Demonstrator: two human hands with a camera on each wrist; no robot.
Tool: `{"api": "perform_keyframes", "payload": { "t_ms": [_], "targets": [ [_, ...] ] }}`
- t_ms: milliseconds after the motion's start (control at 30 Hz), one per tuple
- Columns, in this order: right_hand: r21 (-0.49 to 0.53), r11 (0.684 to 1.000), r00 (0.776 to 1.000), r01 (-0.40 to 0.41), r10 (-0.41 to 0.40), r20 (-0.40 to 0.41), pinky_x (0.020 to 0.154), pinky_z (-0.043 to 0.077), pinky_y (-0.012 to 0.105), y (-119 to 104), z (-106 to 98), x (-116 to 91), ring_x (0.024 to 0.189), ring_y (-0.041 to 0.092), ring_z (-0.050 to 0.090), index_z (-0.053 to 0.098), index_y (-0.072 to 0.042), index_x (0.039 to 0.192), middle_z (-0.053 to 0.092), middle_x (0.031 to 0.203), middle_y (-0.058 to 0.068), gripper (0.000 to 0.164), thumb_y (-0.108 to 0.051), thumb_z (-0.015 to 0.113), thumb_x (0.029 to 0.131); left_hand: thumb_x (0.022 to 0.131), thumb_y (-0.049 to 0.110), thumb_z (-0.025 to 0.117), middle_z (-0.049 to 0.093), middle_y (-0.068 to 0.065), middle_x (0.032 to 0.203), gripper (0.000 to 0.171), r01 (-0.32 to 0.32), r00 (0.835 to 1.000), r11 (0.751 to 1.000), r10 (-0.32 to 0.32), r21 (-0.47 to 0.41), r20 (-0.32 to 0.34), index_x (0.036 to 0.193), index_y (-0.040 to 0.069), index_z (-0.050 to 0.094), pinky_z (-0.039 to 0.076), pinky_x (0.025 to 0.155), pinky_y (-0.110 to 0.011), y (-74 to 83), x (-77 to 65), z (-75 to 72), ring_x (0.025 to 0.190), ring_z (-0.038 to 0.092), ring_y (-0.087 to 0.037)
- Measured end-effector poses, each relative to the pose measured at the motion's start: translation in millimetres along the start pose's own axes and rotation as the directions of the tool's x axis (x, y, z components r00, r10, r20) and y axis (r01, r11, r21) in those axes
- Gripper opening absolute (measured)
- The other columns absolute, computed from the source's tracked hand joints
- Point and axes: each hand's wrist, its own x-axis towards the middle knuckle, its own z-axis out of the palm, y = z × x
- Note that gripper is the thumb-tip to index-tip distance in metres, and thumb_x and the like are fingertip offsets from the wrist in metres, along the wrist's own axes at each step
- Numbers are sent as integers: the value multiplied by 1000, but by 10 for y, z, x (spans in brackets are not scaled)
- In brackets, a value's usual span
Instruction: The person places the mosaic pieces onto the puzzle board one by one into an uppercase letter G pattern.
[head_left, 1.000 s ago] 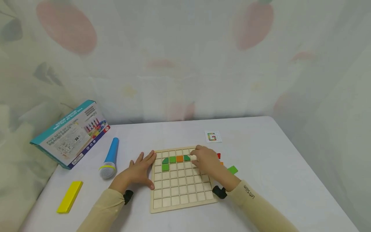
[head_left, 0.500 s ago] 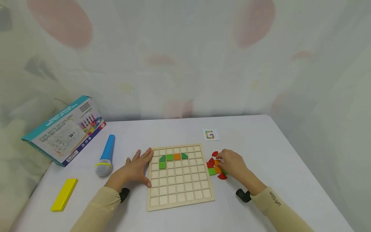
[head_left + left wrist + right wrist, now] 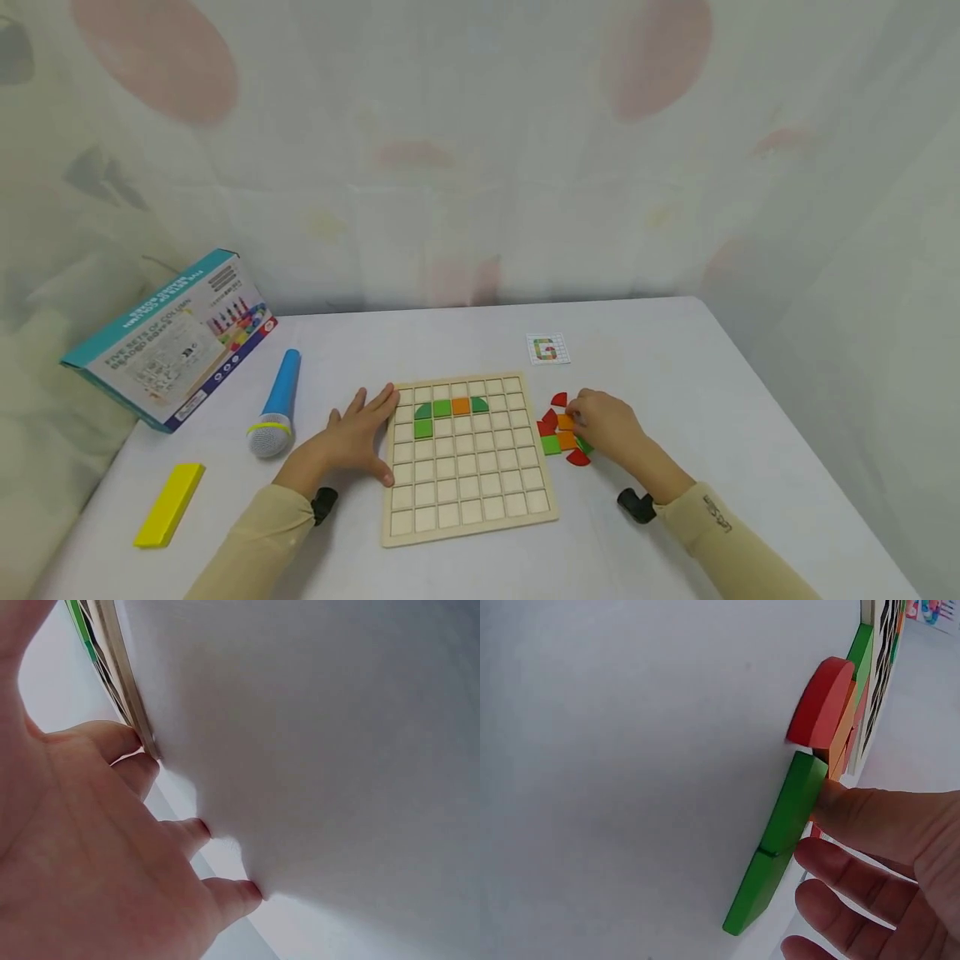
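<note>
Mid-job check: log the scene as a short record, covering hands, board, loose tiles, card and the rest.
left hand: fingers spread, touching the board's left edge
right hand: at the loose tiles, grip unclear
board: holds four green tiles, one orange tile
loose tiles: red, orange, green; right of board
card: beyond board, shows G
left side: box, microphone, yellow block

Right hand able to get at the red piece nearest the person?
Likely yes: the right hand is close by and nothing covers the red piece, though a green piece sits beside it.
</note>
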Motion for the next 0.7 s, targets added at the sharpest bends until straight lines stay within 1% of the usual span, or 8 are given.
{"api": "perform_keyframes", "payload": {
  "t_ms": [167,267,367,433,533,600,700],
  "targets": [
    [-6,1000,1000,-27,27,2,65,51,28,17,-15,-20,68,13,51,71,-9,93,60,83,-1,18,-15,74,76,40,55,85,8,-9,155,136,8,1000,1000,-8,20,2,149,11,16,3,92,-76,12,-1,-8,137,-2,-46],
    [-4,999,999,-32,32,-35,64,52,29,1,-57,-33,70,14,52,71,-8,93,60,83,0,20,-17,76,75,40,56,84,7,-9,155,136,5,1000,1000,-5,23,4,149,11,16,3,93,-76,18,7,-10,137,-2,-46],
    [6,1000,997,-4,4,-79,65,51,29,-83,-114,-22,72,15,53,70,-9,94,61,85,0,23,-18,76,74,40,56,84,7,-9,155,136,3,1000,1000,-3,25,5,149,12,16,3,93,-76,17,16,-7,137,-2,-45],
    [10,999,994,37,-36,-104,64,51,27,-187,-139,12,74,14,54,70,-9,94,62,86,0,22,-18,76,75,39,56,84,7,-7,155,137,11,1000,1000,-11,25,6,149,12,15,3,93,-76,13,19,-1,137,-3,-45],
    [7,993,985,118,-116,-126,62,48,24,-403,-142,92,75,11,55,71,-11,95,63,89,-2,21,-17,74,75,39,54,85,6,-7,155,137,18,1000,1000,-18,12,3,149,13,15,2,94,-75,-2,16,13,137,-3,-45],
    [-4,982,972,191,-189,-141,58,47,23,-572,-121,147,75,11,56,71,-10,95,64,90,-1,22,-17,74,75,40,53,86,6,-7,155,136,21,1000,1000,-21,2,1,149,13,15,2,94,-75,-8,11,21,137,-3,-45],
    [-24,960,950,278,-279,-143,56,45,21,-840,-64,216,75,12,57,71,-11,96,63,89,-2,22,-19,75,75,40,52,86,7,-8,155,135,13,1000,1000,-13,-7,-7,149,11,17,2,93,-76,-8,3,25,136,-2,-46]
  ]
}}
